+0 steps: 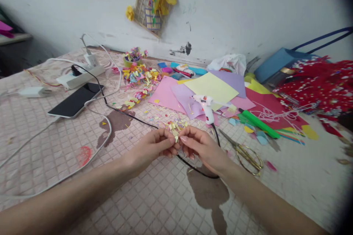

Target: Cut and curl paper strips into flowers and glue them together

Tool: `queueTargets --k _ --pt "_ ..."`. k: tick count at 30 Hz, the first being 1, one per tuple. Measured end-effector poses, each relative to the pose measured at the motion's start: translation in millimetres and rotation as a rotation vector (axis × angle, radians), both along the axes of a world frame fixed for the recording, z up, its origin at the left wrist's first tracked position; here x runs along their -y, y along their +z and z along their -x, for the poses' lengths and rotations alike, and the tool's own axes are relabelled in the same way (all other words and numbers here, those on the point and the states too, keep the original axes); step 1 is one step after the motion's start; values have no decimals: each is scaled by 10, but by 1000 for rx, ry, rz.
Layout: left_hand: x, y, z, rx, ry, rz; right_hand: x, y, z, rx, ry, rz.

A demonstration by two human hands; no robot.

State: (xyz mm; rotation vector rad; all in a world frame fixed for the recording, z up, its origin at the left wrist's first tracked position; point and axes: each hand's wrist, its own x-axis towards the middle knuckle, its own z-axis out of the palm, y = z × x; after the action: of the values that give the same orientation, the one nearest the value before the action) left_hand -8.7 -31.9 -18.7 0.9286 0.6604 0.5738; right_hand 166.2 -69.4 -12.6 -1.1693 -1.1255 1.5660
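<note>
My left hand (157, 143) and my right hand (199, 144) meet over the middle of the table, fingertips almost touching. Between them is a small pale yellow paper piece (176, 138). The left thumb and forefinger pinch it, and the right fingers are closed at its other side. Just beyond the fingers lies a scatter of small paper cuttings (173, 124). A white glue gun (207, 108) stands behind my right hand, its black cord (193, 169) passing beneath both hands. Gold-handled scissors (245, 154) rest to the right.
Coloured paper sheets (211, 84), a green cutter (260, 123) and white string (271, 114) lie behind at right. Heaped colourful paper bits (142, 75) sit at back left. A phone (77, 100), power strip (79, 76) and white cable (110, 132) occupy the left side.
</note>
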Motion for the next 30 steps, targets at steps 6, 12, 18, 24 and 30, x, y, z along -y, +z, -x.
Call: queueTargets --k 6,12,18,24,30 --pt "12 5 -9 -6 -6 -14 16 -7 17 -87 8 75" --pt "6 0 12 -35 -43 -31 11 -48 10 -102 29 86" --pt "3 12 14 -97 -42 -118 16 -54 5 -92 40 88" --pt "-5 46 12 -176 -103 -229 33 -35 -3 -8 57 38" --pt "-29 97 27 -256 -149 -388 40 -20 -25 95 94 -3"
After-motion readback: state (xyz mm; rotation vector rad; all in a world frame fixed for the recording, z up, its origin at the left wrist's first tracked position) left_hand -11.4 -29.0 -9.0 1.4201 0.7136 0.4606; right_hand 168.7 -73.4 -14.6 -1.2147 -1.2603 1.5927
